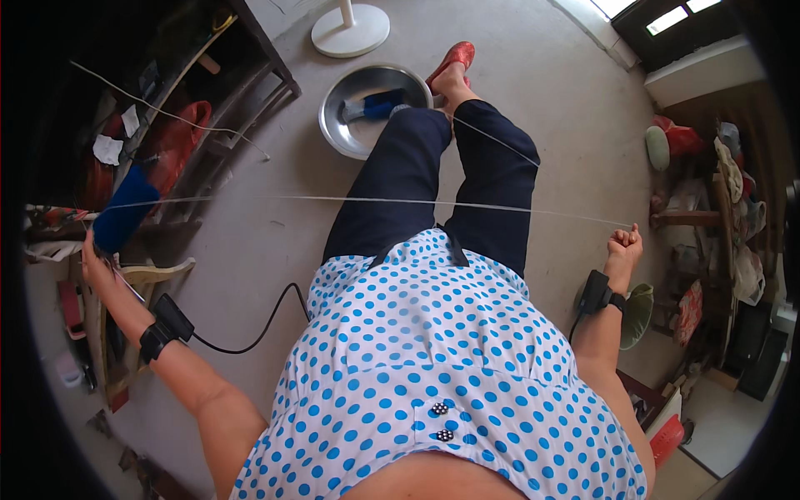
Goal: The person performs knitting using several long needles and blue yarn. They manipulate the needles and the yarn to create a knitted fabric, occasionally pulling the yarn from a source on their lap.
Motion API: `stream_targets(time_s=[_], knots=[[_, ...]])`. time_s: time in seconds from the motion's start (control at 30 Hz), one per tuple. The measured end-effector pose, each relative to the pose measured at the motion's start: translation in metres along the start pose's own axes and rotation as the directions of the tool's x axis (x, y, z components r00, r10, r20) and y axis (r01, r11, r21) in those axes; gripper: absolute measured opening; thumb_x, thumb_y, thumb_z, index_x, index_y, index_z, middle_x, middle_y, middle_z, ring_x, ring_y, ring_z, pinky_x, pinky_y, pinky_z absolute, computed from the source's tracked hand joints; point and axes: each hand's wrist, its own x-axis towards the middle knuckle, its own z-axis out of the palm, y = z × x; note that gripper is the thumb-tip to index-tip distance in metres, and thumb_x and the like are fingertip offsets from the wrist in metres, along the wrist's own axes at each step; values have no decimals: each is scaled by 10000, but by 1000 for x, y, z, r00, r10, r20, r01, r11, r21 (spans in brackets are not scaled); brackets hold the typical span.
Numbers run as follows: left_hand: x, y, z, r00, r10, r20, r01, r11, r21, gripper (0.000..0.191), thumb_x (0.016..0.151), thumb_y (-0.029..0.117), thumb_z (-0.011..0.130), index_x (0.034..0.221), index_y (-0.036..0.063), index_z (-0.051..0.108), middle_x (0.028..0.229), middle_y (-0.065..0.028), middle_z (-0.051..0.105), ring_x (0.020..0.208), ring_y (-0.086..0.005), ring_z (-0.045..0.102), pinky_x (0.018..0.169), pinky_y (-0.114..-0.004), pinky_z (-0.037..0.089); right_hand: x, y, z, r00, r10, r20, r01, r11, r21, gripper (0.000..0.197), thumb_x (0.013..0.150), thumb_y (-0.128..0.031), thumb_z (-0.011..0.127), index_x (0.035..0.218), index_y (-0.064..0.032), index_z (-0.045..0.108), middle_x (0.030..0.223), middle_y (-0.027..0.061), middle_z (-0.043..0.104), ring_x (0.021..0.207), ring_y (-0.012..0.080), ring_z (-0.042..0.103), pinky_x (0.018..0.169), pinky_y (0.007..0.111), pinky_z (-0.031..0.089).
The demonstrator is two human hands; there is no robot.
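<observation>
On the far left, my left hand point(97, 265) holds a blue knitted or fabric piece point(127, 206) by its lower edge. A thin metallic rod, possibly a knitting needle point(129, 284), runs along that wrist. A pale strand of yarn point(375, 199) stretches taut from the blue piece across my lap to my right hand point(625, 245). The right fingers are curled with the strand at the fingertips. Past my knees, a steel basin point(334, 134) holds blue and grey bundles point(377, 107), perhaps yarn or cloth. Another pale strand point(494, 137) crosses my knee.
A dark wooden rack point(275, 69) with a red bag point(181, 150) stands at the left. A white round stand base point(369, 31) is behind the basin. Shelves with bags and a pale green gourd point(657, 148) line the right. Black cables point(250, 347) run from both wrist devices.
</observation>
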Motion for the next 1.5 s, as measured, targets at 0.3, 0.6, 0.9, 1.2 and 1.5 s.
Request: stream_targets(time_s=[0.3, 0.6, 0.9, 1.2, 1.5], knots=[[33, -37, 19, 923, -121, 364, 117, 993, 33, 304, 861, 212, 663, 1089, 9, 651, 1020, -63, 653, 916, -145, 605, 822, -264, 467, -11, 18, 4, 950, 188, 250, 21, 760, -650, 245, 940, -130, 534, 1159, -32, 584, 619, 1, 497, 535, 116, 445, 546, 250, 404], [-111, 73, 174, 615, 19, 789, 5, 1000, -28, 235, 855, 278, 671, 973, 74, 673, 831, 44, 630, 756, -32, 555, 748, -175, 416, -80, 45, 120, 684, -37, 728, 729, 30, -684, 245, 939, -213, 557, 1084, -45, 660, 1054, 44, 665, 967, 144, 614, 805, 266, 470], [-169, 126, 228, 360, 217, 907, 148, 947, -286, 173, 885, 155, 630, 992, 27, 676, 855, -2, 676, 760, -36, 607, 719, -156, 458, -249, 177, 222, 31, 608, 793, 389, 723, -570, 540, 843, -283, 684, 1301, -57, 511, 1228, 89, 578, 1119, 202, 555, 951, 319, 457], [-179, 116, 236, 447, 224, 866, 91, 952, -293, 129, 885, 126, 641, 952, 26, 688, 811, 19, 656, 725, -15, 578, 666, -142, 443, -273, 164, 218, -396, 776, 491, 38, 548, -836, 380, 915, -338, 607, 1109, -17, 547, 771, 77, 633, 590, 161, 605, 565, 258, 512], [-211, 98, 215, 49, 112, 993, 114, 987, -117, 106, 873, 61, 640, 952, 12, 691, 772, 29, 618, 671, -14, 511, 592, -160, 392, -186, 37, 218, 200, 469, 860, 81, 867, -492, 198, 996, -198, 445, 885, -57, 528, 557, -65, 337, 474, 46, 265, 500, 230, 285]])
